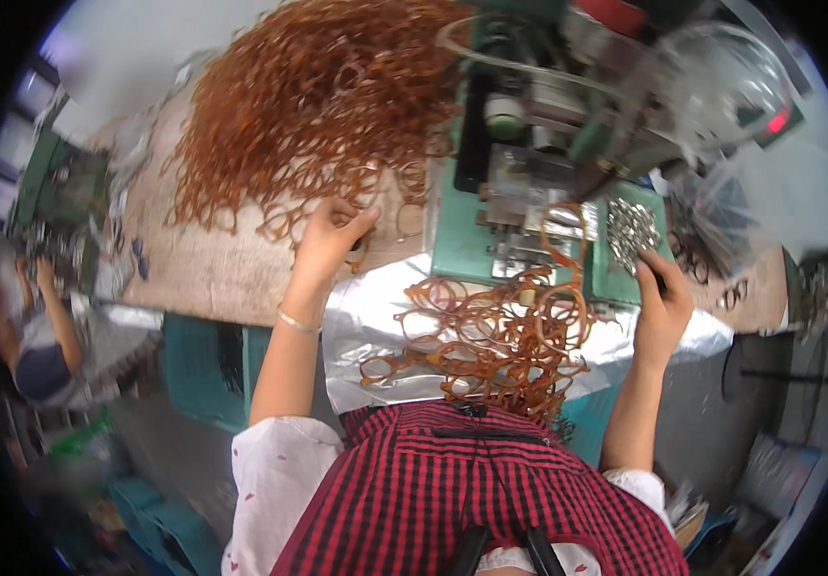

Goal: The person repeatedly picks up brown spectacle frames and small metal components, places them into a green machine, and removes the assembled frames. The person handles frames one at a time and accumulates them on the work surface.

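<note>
My left hand (329, 242) is over the wooden table beside the near edge of a big heap of amber eyeglass frames (318, 106). Its fingers are curled in toward the thumb, and a bit of amber frame shows just below them; what they hold is hidden. My right hand (663, 312) has its fingertips drawn together at the edge of a pile of small silvery metal parts (631, 227) on the green machine base. Anything in that grip is too small to make out. More amber eyeglass frames (500, 331) lie heaped between my forearms, on silvery sheeting (361, 322).
A green bench machine (457, 226) with metal fixtures stands ahead, one amber frame (567, 235) at its front. A clear round cover (721, 86) is at the upper right. Teal crates (204, 370) sit below the table edge. Another person (44, 350) works at the far left.
</note>
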A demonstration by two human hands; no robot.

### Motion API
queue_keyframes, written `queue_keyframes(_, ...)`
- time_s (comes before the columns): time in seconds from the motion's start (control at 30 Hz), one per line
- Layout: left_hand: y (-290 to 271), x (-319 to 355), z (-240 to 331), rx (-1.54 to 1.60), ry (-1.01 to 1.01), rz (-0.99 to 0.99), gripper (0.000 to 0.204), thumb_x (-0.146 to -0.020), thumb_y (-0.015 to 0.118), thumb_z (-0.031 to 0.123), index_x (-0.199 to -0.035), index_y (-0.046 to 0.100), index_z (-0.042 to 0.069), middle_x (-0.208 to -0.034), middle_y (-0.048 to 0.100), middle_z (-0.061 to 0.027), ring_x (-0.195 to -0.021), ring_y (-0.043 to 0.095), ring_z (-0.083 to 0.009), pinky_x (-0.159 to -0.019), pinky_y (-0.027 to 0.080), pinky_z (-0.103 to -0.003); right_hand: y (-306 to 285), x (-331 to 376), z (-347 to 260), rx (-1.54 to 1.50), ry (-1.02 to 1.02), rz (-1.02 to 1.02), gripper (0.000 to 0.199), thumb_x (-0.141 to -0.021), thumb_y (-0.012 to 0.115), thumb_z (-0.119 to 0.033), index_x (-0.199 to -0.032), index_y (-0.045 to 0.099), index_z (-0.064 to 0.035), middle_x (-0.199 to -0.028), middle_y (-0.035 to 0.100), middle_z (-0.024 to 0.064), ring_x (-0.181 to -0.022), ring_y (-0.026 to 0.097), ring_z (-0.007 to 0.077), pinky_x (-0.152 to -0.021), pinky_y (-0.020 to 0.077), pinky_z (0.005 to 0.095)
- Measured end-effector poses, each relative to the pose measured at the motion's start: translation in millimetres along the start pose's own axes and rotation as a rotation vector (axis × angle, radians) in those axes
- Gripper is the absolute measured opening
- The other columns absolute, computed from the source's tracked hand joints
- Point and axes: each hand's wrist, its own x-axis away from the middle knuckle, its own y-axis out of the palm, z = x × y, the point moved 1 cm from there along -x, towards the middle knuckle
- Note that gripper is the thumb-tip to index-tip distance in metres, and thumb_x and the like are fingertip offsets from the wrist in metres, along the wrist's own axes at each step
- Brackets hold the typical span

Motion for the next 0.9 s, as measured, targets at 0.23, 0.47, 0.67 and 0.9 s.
queue_keyframes(0.23, 31, -6, -4, 0.163, 0.100, 0.039, 0.022, -0.092, 0.071, 0.007, -0.109, 0.067, -0.006, -0.091, 0.068, -0.0088, -0.073, 0.066, -0.0159, -0.063, 0.055, -0.027, 73, -46, -44, -0.430, 0.050, -0.048, 0.045, -0.082, 0.075, -0.005, -0.124, 0.060, 0.0036, -0.096, 0.072, 0.0074, -0.092, 0.066, 0.0129, -0.084, 0.0517, 0.0284)
queue_keyframes(0.47, 51, 18, 66, 0.629, 0.254, -0.171, 0.021, -0.106, 0.054, 0.023, -0.102, 0.058, 0.003, -0.099, 0.069, -0.0150, -0.089, 0.069, -0.0225, -0.077, 0.059, -0.035, 75, -32, -55, -0.540, 0.081, 0.027, 0.054, -0.083, 0.074, -0.004, -0.132, 0.054, 0.0062, -0.091, 0.073, 0.0044, -0.094, 0.064, 0.0103, -0.093, 0.0467, 0.0266)
queue_keyframes(0.67, 73, 43, 208, -0.043, 1.165, -0.088, 0.021, -0.107, 0.047, 0.012, -0.095, 0.055, -0.003, -0.095, 0.070, -0.0206, -0.085, 0.068, -0.0235, -0.078, 0.054, -0.034, 81, -30, -75, -0.926, 0.282, -0.097, 0.059, -0.082, 0.075, -0.002, -0.136, 0.051, 0.0056, -0.089, 0.072, 0.0047, -0.100, 0.064, 0.0127, -0.095, 0.0465, 0.0280)
queue_keyframes(0.9, 87, 57, 194, 0.355, 0.920, -0.305, 0.023, -0.107, 0.044, 0.013, -0.095, 0.054, -0.003, -0.086, 0.069, -0.0180, -0.078, 0.067, -0.0230, -0.074, 0.054, -0.033, 64, -9, -98, -0.563, 0.097, -0.051, 0.054, -0.084, 0.066, 0.000, -0.136, 0.056, 0.0000, -0.123, 0.066, 0.0172, -0.119, 0.062, 0.0247, -0.106, 0.0440, 0.0362)
